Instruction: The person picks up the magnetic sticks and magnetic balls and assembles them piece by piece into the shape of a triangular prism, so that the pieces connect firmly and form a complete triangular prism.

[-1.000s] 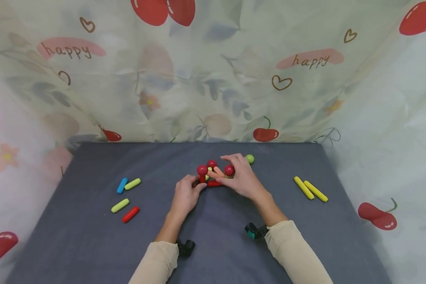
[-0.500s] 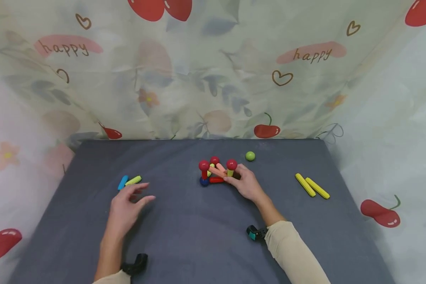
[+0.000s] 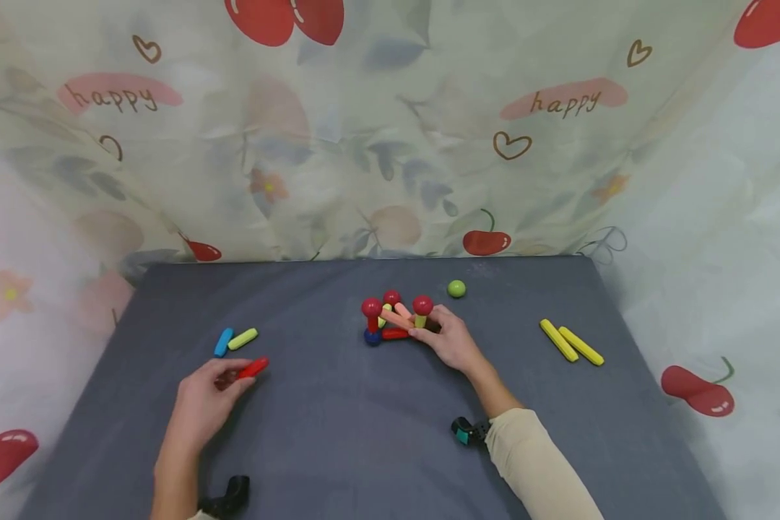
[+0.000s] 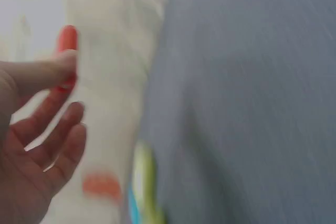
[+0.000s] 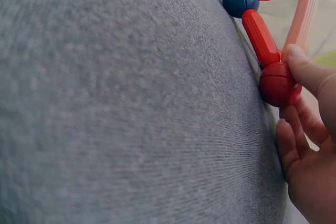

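Observation:
My left hand (image 3: pixel 203 404) pinches a red building stick (image 3: pixel 253 367) between thumb and fingertips, over the left part of the table. In the left wrist view the same stick points upward past the thumb tip. A small frame of balls and sticks stands at the table's middle, with red balls (image 3: pixel 372 308) on top and a blue ball (image 5: pixel 241 0) at a lower corner. My right hand (image 3: pixel 453 339) grips its right corner. The right wrist view has the thumb against a pink stick (image 5: pixel 302 17), just by a lower red ball (image 5: pixel 279 84), fingers behind.
Left of the frame lie a blue stick (image 3: pixel 224 342) and a light green stick (image 3: pixel 243 339). Two yellow sticks (image 3: pixel 570 341) rest on the right side. Behind the frame sits a green ball (image 3: pixel 456 289). A patterned curtain (image 3: pixel 338 180) borders the dark table (image 3: pixel 338 433).
My left hand has left the frame, moved to the left and picked up the red stick. The right hand has shifted slightly and now grips the frame's right corner.

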A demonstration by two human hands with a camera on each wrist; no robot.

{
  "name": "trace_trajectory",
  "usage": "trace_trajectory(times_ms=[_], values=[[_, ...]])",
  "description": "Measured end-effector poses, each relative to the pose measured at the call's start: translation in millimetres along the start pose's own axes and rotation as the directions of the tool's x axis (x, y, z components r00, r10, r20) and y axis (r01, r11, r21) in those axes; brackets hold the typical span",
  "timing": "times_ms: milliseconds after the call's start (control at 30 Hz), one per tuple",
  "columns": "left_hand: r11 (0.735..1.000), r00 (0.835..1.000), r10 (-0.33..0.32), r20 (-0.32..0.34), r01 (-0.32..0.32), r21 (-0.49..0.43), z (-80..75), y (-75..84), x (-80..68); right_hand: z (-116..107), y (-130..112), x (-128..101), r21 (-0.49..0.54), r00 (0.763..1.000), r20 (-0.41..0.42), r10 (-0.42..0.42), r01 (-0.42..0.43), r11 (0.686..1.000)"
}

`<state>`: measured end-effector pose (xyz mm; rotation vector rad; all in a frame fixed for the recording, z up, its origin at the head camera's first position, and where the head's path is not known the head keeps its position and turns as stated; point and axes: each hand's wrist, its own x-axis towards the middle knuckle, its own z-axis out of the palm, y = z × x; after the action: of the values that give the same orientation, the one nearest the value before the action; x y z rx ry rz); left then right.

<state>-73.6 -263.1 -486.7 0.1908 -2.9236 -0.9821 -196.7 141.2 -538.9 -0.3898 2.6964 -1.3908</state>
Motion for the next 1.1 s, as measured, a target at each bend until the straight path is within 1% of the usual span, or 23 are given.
trace_trajectory(times_ms=[33, 67, 100, 133, 167, 233, 267, 300, 333, 367, 467, 533, 600, 700, 867, 900, 933, 967, 1000, 1033, 1067, 1100], values=[[0.998, 0.998, 0.047, -0.029, -0.049, -0.044, 1.9, 15.1, 6.1, 0, 0, 0, 0.001, 1.000, 0.000, 0.003, -0.003, 1.000], [0.990, 0.993, 0.098, -0.061, -0.104, -0.095, 4.6, 32.0, 13.3, 0, -1, 0, -0.002, 1.000, -0.001, 0.004, -0.004, 1.000], [0.976, 0.985, 0.146, -0.088, -0.157, -0.148, 8.3, 49.7, 21.0, 1, -1, 1, -0.004, 1.000, -0.001, 0.004, -0.004, 1.000], [0.958, 0.973, 0.202, -0.111, -0.220, -0.185, 14.6, 67.2, 29.3, 0, -1, 0, -0.007, 1.000, -0.003, 0.007, -0.007, 1.000], [0.933, 0.959, 0.256, -0.123, -0.279, -0.226, 21.6, 85.5, 38.6, 0, 0, 0, -0.008, 1.000, -0.002, 0.009, -0.009, 1.000], [0.885, 0.930, 0.345, -0.128, -0.368, -0.285, 37.4, 115.6, 55.0, 0, 0, 0, 0.003, 1.000, 0.003, 0.012, -0.012, 1.000], [0.864, 0.917, 0.379, -0.121, -0.398, -0.308, 45.6, 127.9, 62.6, 0, 0, 1, 0.009, 1.000, 0.008, 0.012, -0.012, 1.000], [0.851, 0.909, 0.402, -0.107, -0.414, -0.322, 53.7, 138.3, 69.8, 1, 0, 1, 0.014, 1.000, 0.014, 0.013, -0.014, 1.000], [0.842, 0.902, 0.422, -0.089, -0.427, -0.331, 61.3, 146.9, 76.2, 2, 0, 1, 0.019, 1.000, 0.021, 0.015, -0.016, 1.000], [0.840, 0.900, 0.431, -0.065, -0.427, -0.336, 68.2, 153.9, 81.8, 2, 0, 1, 0.023, 0.999, 0.028, 0.017, -0.017, 1.000], [0.866, 0.904, 0.427, 0.006, -0.407, -0.291, 83.7, 163.5, 90.1, 2, 0, 1, 0.029, 0.999, 0.030, 0.020, -0.021, 0.999], [0.878, 0.900, 0.434, 0.038, -0.413, -0.243, 90.3, 166.2, 92.4, 0, 1, -1, 0.028, 1.000, 0.021, 0.021, -0.022, 0.999], [0.880, 0.893, 0.446, 0.059, -0.426, -0.208, 95.2, 168.3, 93.0, -2, 2, -2, 0.023, 1.000, 0.010, 0.019, -0.019, 1.000], [0.877, 0.883, 0.466, 0.060, -0.452, -0.165, 95.4, 167.3, 91.7, 0, 0, -1, 0.018, 1.000, 0.009, 0.006, -0.006, 1.000], [0.873, 0.877, 0.479, 0.044, -0.470, -0.131, 96.7, 165.5, 88.6, 1, -1, 0, 0.002, 1.000, 0.012, -0.005, 0.005, 1.000], [0.879, 0.884, 0.466, 0.031, -0.458, -0.135, 96.8, 164.4, 86.4, 1, -1, 1, -0.008, 1.000, 0.014, -0.002, 0.002, 1.000], [0.890, 0.899, 0.437, 0.011, -0.431, -0.150, 96.7, 163.3, 83.1, 1, -2, 0, -0.022, 1.000, 0.017, -0.002, 0.003, 1.000], [0.907, 0.920, 0.392, -0.005, -0.387, -0.164, 96.2, 162.4, 78.4, 1, -4, 0, -0.040, 1.000, 0.014, -0.002, 0.003, 0.999], [0.930, 0.947, 0.322, -0.012, -0.319, -0.184, 96.5, 161.2, 72.2, 0, -5, -2, -0.063, 1.000, 0.004, -0.002, 0.002, 0.998], [0.949, 0.970, 0.244, -0.004, -0.240, -0.203, 97.2, 159.8, 65.2, 0, -7, -4, -0.085, 1.000, -0.010, 0.000, -0.001, 0.996], [0.963, 0.986, 0.164, 0.013, -0.157, -0.219, 98.6, 158.1, 58.0, 1, -10, -6, -0.110, 1.000, -0.022, 0.000, -0.003, 0.994], [0.970, 0.996, 0.084, 0.037, -0.073, -0.230, 100.6, 156.3, 51.0, 1, -13, -9, -0.137, 0.999, -0.034, -0.007, 0.002, 0.991]])
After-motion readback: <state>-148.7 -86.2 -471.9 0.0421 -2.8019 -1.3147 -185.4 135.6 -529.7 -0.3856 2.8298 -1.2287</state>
